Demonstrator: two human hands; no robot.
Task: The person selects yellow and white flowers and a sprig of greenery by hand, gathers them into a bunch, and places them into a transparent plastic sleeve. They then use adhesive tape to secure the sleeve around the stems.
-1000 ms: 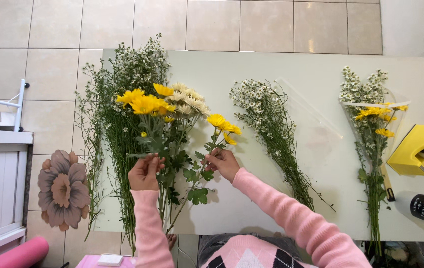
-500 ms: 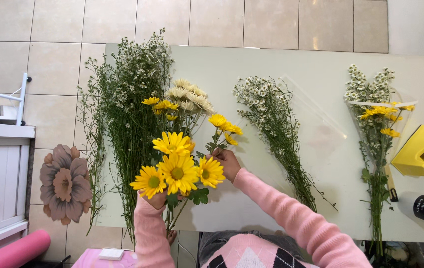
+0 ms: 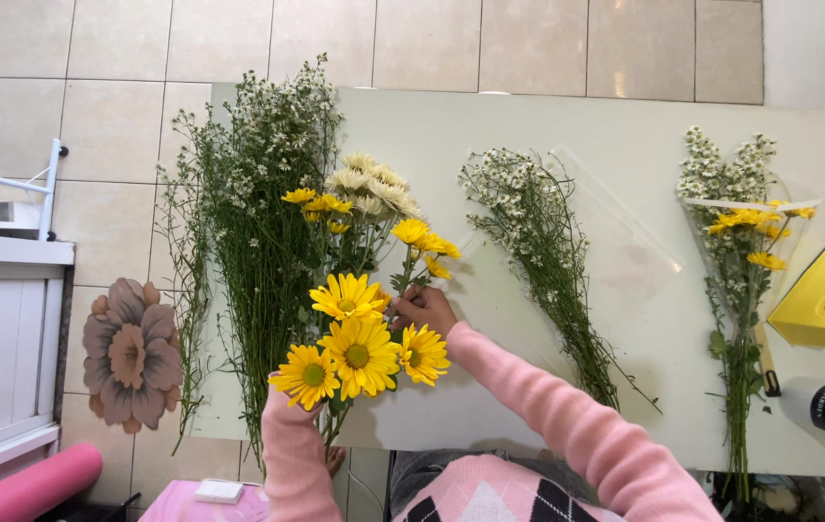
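Left hand (image 3: 320,411), fingers hidden, lifts yellow daisy stem bunch (image 3: 359,338). Right hand (image 3: 424,309) fingers pinch yellow-flowered stem (image 3: 412,253) on pale green table (image 3: 528,116).

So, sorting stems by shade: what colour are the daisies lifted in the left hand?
Bright yellow daisies with greenish-yellow centres, clear in the head view.

Flower bunches (image 3: 538,251) on table (image 3: 548,126)

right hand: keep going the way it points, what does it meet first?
The right hand points up and left. It already touches the stem of the small yellow flowers; beyond that, likely the pale cream blooms, though depth is unclear from above.
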